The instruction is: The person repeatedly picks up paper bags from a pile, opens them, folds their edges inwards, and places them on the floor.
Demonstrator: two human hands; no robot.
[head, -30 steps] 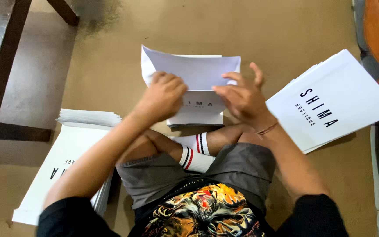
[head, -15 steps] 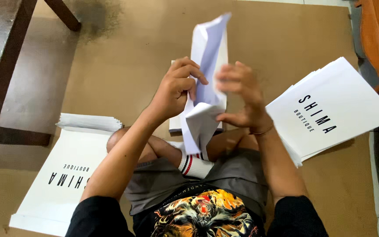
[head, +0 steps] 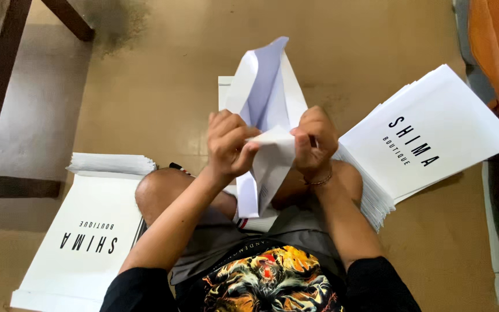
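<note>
Since a second ago, we have lifted the flat white paper bag upright; left hand and right hand now pinch its folded bottom flap, spreading it open.

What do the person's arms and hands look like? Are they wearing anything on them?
Both arms have short black sleeves that stop above the elbow, so the forearms are bare. The left hand has nothing on it: no glove, and no ring that shows. The right hand is bare too, but a thin bracelet goes round its wrist. No watch shows on either wrist.
</note>
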